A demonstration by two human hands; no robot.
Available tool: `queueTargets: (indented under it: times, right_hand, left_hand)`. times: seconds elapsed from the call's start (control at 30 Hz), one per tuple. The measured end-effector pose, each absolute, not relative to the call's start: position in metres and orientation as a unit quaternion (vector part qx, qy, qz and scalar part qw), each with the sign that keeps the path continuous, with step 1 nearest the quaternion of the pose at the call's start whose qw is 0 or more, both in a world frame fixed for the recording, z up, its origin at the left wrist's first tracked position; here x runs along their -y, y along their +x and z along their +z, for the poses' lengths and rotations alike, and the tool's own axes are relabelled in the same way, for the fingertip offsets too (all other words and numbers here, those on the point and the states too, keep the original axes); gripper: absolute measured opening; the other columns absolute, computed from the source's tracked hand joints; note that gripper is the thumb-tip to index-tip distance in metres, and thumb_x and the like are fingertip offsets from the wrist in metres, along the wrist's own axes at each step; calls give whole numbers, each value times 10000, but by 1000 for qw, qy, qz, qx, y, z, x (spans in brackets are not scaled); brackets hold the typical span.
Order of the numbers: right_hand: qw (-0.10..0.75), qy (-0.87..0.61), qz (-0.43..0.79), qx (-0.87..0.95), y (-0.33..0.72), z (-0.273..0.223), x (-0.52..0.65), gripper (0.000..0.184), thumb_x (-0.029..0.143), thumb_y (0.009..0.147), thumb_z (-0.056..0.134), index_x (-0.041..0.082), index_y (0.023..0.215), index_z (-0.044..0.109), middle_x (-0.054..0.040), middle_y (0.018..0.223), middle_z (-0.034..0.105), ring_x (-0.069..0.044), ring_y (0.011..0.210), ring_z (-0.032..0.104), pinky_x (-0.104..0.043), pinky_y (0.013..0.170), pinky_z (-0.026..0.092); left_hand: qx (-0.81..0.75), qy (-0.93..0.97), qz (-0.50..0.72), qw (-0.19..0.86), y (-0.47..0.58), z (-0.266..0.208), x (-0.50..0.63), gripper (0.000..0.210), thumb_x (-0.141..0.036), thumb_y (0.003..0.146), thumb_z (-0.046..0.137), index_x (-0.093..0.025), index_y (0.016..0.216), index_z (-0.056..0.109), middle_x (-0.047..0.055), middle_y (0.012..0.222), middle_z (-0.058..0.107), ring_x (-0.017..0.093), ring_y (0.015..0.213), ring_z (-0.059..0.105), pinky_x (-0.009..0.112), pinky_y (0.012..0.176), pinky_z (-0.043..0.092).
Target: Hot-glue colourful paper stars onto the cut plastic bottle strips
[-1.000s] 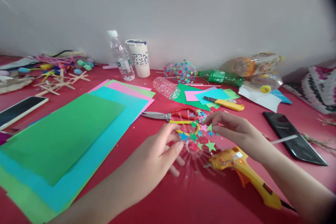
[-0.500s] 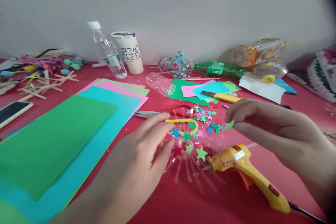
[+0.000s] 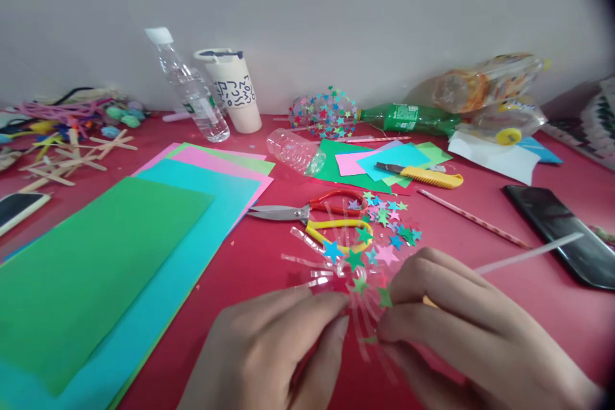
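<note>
My left hand (image 3: pixel 278 339) is at the lower middle, thumb and index finger closed at the edge of a fringed clear plastic piece (image 3: pixel 331 278), whose thin strips fan out. Several colored paper stars lie on or beside its center. Opposite it, my right hand (image 3: pixel 446 327) pinches a small green paper star (image 3: pixel 369 339), seen almost edge-on over the lower strips. Under that hand only a bit of yellow of the glue gun (image 3: pixel 429 301) shows, with a translucent glue stick (image 3: pixel 528 254) reaching out to the right. Red-and-yellow-handled scissors (image 3: pixel 288 213) lie behind the plastic piece.
Colored paper sheets (image 3: pixel 110 256) cover the left. A yellow cutter (image 3: pixel 432 176), small paper pieces, a patterned straw (image 3: pixel 473 218) and a black phone (image 3: pixel 562 237) lie to the right. Bottles, a tumbler (image 3: pixel 235 93) and a star-covered bottle (image 3: pixel 331 114) line the wall.
My right hand has brought the green star down and left to the plastic strips, covering most of the glue gun. My left hand has moved down and right, its fingers closing.
</note>
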State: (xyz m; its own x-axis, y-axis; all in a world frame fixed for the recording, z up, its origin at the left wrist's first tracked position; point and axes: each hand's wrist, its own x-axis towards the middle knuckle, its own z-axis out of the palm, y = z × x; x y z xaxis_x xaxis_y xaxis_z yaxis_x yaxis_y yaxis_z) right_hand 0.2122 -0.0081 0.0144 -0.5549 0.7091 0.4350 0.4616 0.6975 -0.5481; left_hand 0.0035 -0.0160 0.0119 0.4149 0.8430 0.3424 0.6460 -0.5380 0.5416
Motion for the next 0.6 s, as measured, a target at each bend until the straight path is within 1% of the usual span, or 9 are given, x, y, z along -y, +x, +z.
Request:
queueTargets:
  times: [0.1, 0.17, 0.3, 0.4, 0.5, 0.53, 0.6]
  right_hand:
    - [321, -330, 185, 869, 213, 13, 9, 212, 12, 822, 533, 185, 883, 639, -40, 764, 568, -162, 692, 499, -287, 589, 428]
    - [328, -326, 178, 869, 215, 14, 8, 202, 12, 821, 553, 182, 888, 638, -31, 748, 572, -159, 691, 521, -286, 597, 442]
    - [365, -345, 167, 848, 222, 21, 5, 224, 1, 777, 605, 196, 881, 647, -22, 759, 592, -155, 709, 577, -271, 616, 490]
    - [380, -374, 178, 827, 227, 23, 2, 182, 69, 796, 594, 219, 883, 648, -42, 812, 608, -177, 752, 602, -268, 581, 508]
    - [389, -393, 190, 811, 229, 22, 2, 152, 105, 816, 567, 234, 853, 637, -44, 801, 605, -183, 736, 606, -273, 555, 514]
    - [392, -393, 191, 810, 229, 21, 3, 156, 99, 813, 564, 235, 843, 636, -42, 793, 603, -179, 728, 605, -269, 550, 514]
    - [394, -387, 192, 811, 228, 20, 4, 157, 91, 805, 568, 229, 835, 638, -42, 793, 602, -172, 728, 606, -256, 541, 511]
  left_hand:
    - [-441, 820, 287, 224, 3, 10, 12, 201, -140, 887, 486, -279, 938, 622, -82, 700, 712, 96, 606, 695, 137, 584, 530]
    - [-438, 816, 284, 247, 3, 8, 11, 214, -143, 888, 482, -289, 957, 622, -89, 677, 705, 88, 581, 688, 120, 569, 524]
    - [-459, 804, 289, 243, 5, 4, 15, 289, -164, 863, 520, -301, 1108, 590, -65, 748, 743, 110, 587, 688, 170, 622, 542]
    - [-486, 784, 287, 259, 4, 4, 16, 263, -200, 872, 518, -309, 1104, 580, -75, 640, 708, 108, 491, 644, 177, 509, 511]
    - [-517, 765, 299, 243, 1, 8, 12, 192, -184, 862, 499, -302, 984, 589, -81, 578, 677, 103, 413, 597, 169, 367, 417]
    - [-520, 764, 301, 234, -1, 10, 10, 185, -160, 844, 494, -294, 920, 596, -76, 594, 680, 102, 427, 601, 168, 355, 399]
    - [-508, 773, 306, 224, -3, 14, 6, 198, -120, 801, 488, -276, 821, 609, -57, 640, 677, 105, 499, 624, 171, 391, 417]
